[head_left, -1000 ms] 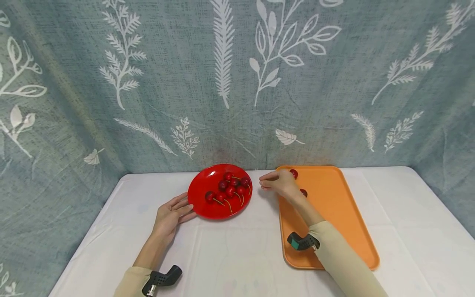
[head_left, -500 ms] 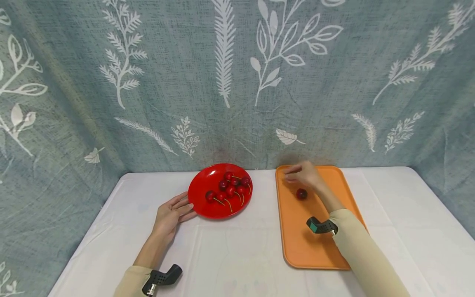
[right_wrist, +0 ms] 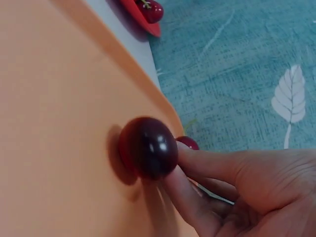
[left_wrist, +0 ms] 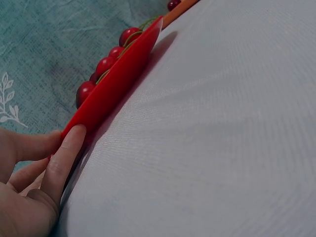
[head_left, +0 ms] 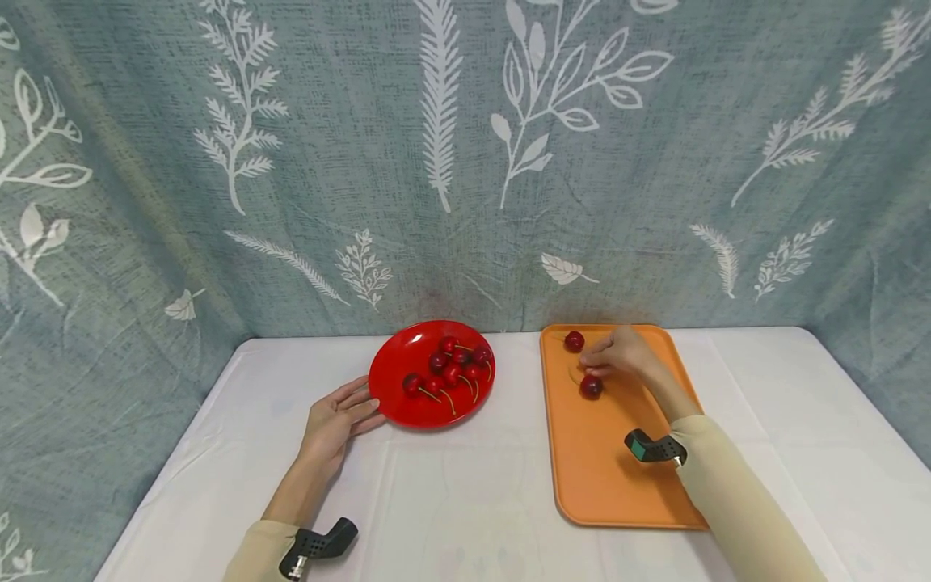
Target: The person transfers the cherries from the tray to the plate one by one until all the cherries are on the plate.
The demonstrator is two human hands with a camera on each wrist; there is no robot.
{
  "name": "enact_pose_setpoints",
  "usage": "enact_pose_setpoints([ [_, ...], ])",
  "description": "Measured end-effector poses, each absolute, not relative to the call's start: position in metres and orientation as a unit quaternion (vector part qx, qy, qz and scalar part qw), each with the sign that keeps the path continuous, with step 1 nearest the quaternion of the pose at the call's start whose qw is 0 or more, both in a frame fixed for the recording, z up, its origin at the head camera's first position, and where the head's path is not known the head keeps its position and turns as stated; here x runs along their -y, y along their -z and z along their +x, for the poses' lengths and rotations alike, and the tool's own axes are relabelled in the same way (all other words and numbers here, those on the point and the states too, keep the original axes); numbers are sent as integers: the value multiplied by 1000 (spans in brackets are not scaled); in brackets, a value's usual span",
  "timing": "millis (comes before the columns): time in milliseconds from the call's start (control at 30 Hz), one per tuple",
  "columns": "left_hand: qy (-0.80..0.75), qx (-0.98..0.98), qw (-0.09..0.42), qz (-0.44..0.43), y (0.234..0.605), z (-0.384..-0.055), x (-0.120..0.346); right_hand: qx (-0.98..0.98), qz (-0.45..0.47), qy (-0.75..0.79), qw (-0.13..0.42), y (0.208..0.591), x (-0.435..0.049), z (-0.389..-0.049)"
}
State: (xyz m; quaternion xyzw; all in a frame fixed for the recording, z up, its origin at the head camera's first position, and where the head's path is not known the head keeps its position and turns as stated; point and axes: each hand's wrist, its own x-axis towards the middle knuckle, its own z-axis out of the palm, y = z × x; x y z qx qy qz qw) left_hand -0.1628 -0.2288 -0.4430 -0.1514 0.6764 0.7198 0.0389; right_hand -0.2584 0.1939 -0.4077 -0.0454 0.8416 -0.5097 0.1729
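Observation:
A red plate (head_left: pixel 396 352) with several cherries (head_left: pixel 452 373) stands left of centre in the head view. My left hand (head_left: pixel 327 427) holds its near-left rim, thumb and fingers against the edge. On the orange tray (head_left: pixel 625 469), my right hand (head_left: pixel 621 354) has its fingertips on a dark red cherry (head_left: pixel 591 386). In the right wrist view, thumb and finger pinch this cherry (right_wrist: pixel 149 148) from one side, close above the tray, its shadow beside it. Another cherry (head_left: pixel 574 342) with a stem lies near the tray's back-left corner.
A white cloth (head_left: pixel 465 485) covers the table. Behind it hangs a blue-green curtain (head_left: pixel 327 202) with white leaf prints. The tray stands to the right of the plate, with a strip of cloth between them.
My right hand has moved from between plate and tray rightward over the tray, then down to the nearer cherry, which has shifted slightly. The left hand and plate have stayed in place.

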Motion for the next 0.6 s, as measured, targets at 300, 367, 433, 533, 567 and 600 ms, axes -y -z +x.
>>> enact_pose_setpoints([
  [300, -719, -679, 34, -147, 444, -162, 230, -841, -34, 504, 193, 407, -190, -248],
  [367, -719, -679, 33, -147, 444, -162, 230, -835, -35, 513, 197, 408, -187, -247],
  [433, -720, -677, 32, -147, 444, -162, 229, -832, -38, 516, 199, 409, -184, -247],
  [533, -724, -674, 32, -144, 445, -161, 229, -837, -51, 507, 200, 412, -180, -247],
  [567, -725, -673, 32, -142, 445, -161, 229, -839, -55, 503, 200, 413, -179, -247],
  [600, -726, -672, 32, -140, 445, -161, 229, -840, -57, 501, 200, 413, -178, -247],
])
